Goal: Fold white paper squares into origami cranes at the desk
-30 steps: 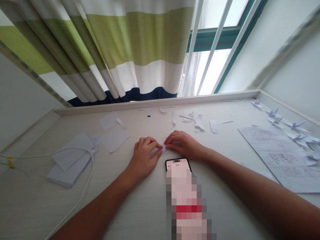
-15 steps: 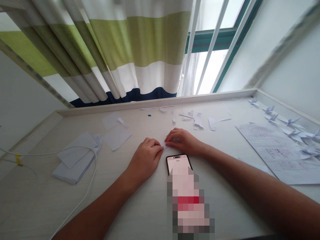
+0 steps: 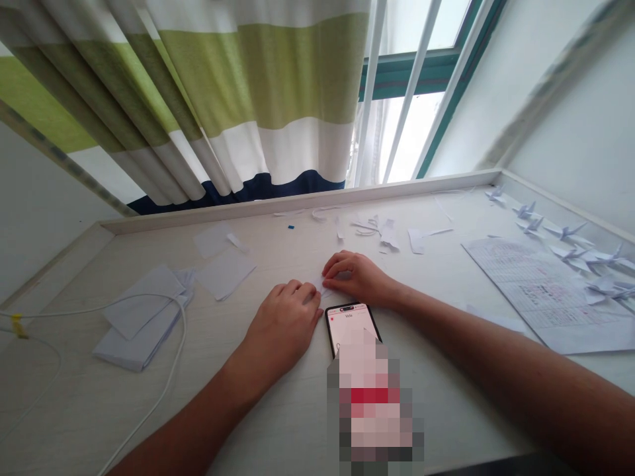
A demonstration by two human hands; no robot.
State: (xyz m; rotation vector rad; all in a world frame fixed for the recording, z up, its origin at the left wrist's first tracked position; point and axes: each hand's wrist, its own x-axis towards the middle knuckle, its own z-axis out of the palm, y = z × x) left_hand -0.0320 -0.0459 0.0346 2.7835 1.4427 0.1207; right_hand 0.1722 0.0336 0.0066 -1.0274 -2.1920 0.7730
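A small piece of white paper (image 3: 319, 284) lies on the table between my hands, mostly covered by fingers. My left hand (image 3: 288, 317) rests knuckles up at its left side, fingers curled over the paper's edge and thumb lower, near the phone's corner. From the other side, my right hand (image 3: 354, 274) pinches the paper between thumb and fingers. Just below them a phone (image 3: 348, 320) lies face up with a lit screen, its lower part blurred out by blocks.
Folded sheets (image 3: 143, 311) and a white cable (image 3: 181, 330) lie left. Behind them sit loose paper squares (image 3: 225, 272). Paper scraps (image 3: 387, 231) are scattered at the back. On the right are several folded paper cranes (image 3: 565, 231) and a written sheet (image 3: 526, 291).
My left thumb has dropped away from the fingertips toward the phone, and the left hand has turned more knuckles up. My right hand keeps its pinch. The whole view has shifted slightly.
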